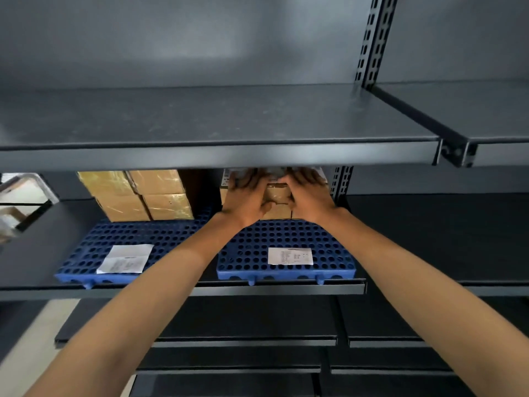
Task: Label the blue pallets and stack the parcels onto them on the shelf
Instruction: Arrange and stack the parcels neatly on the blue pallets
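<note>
Two blue perforated pallets lie side by side on a dark shelf [286,289]. The left pallet [128,239] carries a white label [126,258] and several tape-wrapped cardboard parcels [137,194] stacked at its back. The right pallet [286,245] also has a white label [289,255]. At its back stands a stack of brown parcels [276,196]. My left hand [246,196] and my right hand [307,193] rest on the front of that stack, fingers spread upward. The fingertips reach a grey parcel [274,171] on top, mostly hidden by the shelf above.
A grey shelf board [217,121] sits just above the hands and hides the stack's top. Perforated uprights [372,38] stand at the right. More dark shelves [243,339] lie below. A metal frame [25,190] shows at the far left.
</note>
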{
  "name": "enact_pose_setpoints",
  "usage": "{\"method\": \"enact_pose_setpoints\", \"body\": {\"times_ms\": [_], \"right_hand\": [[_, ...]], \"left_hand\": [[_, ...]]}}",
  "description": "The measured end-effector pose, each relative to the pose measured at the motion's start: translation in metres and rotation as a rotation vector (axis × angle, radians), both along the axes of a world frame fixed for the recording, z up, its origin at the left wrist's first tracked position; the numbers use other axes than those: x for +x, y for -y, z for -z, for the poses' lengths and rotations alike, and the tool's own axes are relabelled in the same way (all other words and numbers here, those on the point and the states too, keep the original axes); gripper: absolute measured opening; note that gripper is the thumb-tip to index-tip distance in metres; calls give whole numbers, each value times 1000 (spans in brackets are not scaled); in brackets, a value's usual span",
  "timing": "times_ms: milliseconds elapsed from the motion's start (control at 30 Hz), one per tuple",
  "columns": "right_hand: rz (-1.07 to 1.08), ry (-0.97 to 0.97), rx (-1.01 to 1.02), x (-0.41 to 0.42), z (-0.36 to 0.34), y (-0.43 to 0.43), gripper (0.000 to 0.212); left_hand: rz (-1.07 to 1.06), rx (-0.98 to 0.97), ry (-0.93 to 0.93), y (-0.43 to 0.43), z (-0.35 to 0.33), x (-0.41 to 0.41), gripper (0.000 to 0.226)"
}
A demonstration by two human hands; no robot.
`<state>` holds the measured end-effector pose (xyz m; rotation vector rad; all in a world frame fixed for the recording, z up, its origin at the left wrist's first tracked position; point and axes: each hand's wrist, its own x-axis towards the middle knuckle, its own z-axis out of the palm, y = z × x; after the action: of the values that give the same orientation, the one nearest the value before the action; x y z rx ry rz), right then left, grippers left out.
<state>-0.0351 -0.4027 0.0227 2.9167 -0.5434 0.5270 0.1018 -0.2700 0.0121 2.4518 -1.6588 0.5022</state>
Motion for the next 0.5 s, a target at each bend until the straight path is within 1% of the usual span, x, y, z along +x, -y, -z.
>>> {"method": "enact_pose_setpoints", "body": {"times_ms": [67,133,233,333,433,500], "right_hand": [[-3,-68,1,2,-7,-4,60],[-19,-121,7,2,-11,-4,66],[-39,-163,-17,-3,-13,-4,87],[-1,-181,-67,-9,-16,-3,100],[84,-210,-27,-19,-15,0,107],[103,-228,-17,-26,-10,2,106]], "left_hand": [[-7,36,-42,0,-5,0,76],[5,62,-76,1,-10,3,78],[45,90,-89,1,-16,8,79],[77,70,-72,-5,-17,14,86],[73,71,-22,-18,-15,23,93],[47,79,8,-27,-12,29,97]]}}
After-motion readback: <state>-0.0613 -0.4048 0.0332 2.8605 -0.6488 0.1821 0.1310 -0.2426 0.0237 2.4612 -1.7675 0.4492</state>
